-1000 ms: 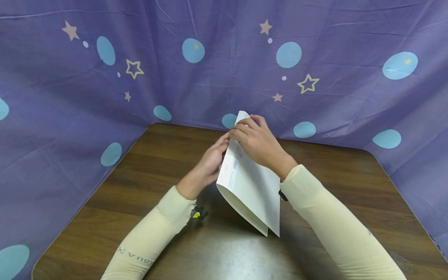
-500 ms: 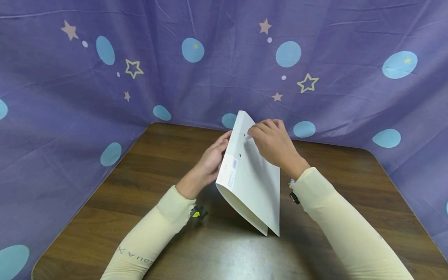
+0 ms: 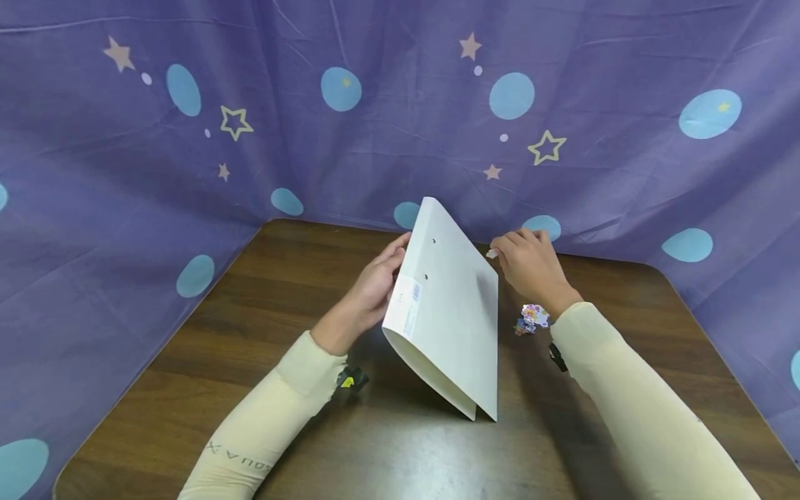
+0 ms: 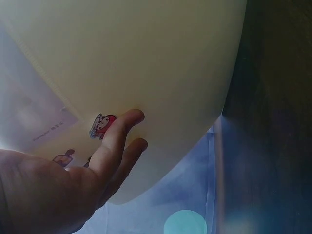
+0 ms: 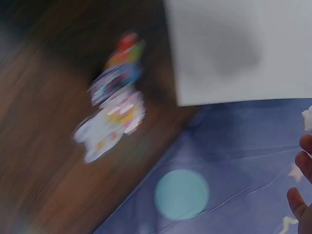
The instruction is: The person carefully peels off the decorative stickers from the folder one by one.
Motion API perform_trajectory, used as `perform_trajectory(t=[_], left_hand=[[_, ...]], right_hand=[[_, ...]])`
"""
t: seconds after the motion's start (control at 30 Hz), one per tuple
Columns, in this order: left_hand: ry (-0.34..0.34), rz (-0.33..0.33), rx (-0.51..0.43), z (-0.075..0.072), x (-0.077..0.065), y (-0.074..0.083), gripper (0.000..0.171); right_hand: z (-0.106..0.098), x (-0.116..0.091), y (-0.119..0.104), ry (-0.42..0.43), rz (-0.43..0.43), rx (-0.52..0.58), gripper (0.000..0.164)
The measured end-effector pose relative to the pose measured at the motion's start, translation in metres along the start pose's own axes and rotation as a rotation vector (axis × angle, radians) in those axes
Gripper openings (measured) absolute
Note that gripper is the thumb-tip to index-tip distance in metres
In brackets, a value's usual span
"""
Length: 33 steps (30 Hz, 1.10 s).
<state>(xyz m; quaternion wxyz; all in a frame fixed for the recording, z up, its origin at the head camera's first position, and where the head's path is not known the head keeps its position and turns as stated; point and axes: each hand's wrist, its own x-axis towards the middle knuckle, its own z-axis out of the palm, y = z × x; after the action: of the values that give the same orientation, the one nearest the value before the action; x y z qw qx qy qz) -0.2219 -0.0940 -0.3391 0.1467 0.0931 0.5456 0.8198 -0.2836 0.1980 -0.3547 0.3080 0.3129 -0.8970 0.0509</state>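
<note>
A white file folder [image 3: 450, 312] stands tent-like on the table, spine up, with two small dark rivets and a barcode label [image 3: 409, 309] near the spine. My left hand [image 3: 375, 281] supports its left side. In the left wrist view, two extended fingers rest against the cover, beside a red-hooded cartoon sticker [image 4: 102, 126]; more small cartoon figures are partly hidden by the hand. To the right of the folder, my right hand [image 3: 531, 262] pinches a small white piece [image 3: 492, 253], too small to identify. Below that hand lie colourful cartoon stickers [image 3: 531, 318].
The dark wooden table [image 3: 250, 333] runs up to a purple curtain [image 3: 387, 139] with stars and blue ovals. A black strap-like item with a yellow mark [image 3: 348, 382] shows at the left wrist, and a dark one [image 3: 557, 356] at the right.
My right hand has left the folder's spine and moved right and down with the small white piece, uncovering the rivets and the stickers on the table. The left hand and folder have barely moved.
</note>
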Motion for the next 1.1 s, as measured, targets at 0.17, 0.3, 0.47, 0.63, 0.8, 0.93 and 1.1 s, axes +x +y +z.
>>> perform_trajectory(t=[0.17, 0.3, 0.47, 0.63, 0.8, 0.93, 1.1], left_hand=[[0.006, -0.004, 0.002, 0.000, 0.000, 0.000, 0.049], [0.001, 0.001, 0.004, 0.000, -0.001, 0.001, 0.049], [0.001, 0.000, 0.005, 0.001, -0.001, 0.001, 0.049], [0.010, -0.002, 0.008, 0.001, 0.000, 0.001, 0.049], [0.005, -0.003, 0.008, 0.001, -0.001, 0.001, 0.049], [0.011, -0.008, 0.010, 0.001, -0.002, 0.001, 0.048], [0.014, -0.009, 0.008, 0.001, -0.001, 0.001, 0.049]], right_hand=[[0.003, -0.016, 0.018, -0.176, 0.029, -0.107, 0.013], [0.007, -0.027, 0.029, -0.304, 0.042, -0.168, 0.016], [0.009, -0.040, 0.037, -0.423, 0.027, -0.235, 0.016], [0.013, -0.052, 0.043, -0.495, 0.025, -0.266, 0.020], [0.018, -0.065, 0.049, -0.515, 0.036, -0.276, 0.021], [0.022, -0.072, 0.050, -0.518, 0.043, -0.268, 0.020], [0.024, -0.079, 0.047, -0.514, 0.032, -0.253, 0.020]])
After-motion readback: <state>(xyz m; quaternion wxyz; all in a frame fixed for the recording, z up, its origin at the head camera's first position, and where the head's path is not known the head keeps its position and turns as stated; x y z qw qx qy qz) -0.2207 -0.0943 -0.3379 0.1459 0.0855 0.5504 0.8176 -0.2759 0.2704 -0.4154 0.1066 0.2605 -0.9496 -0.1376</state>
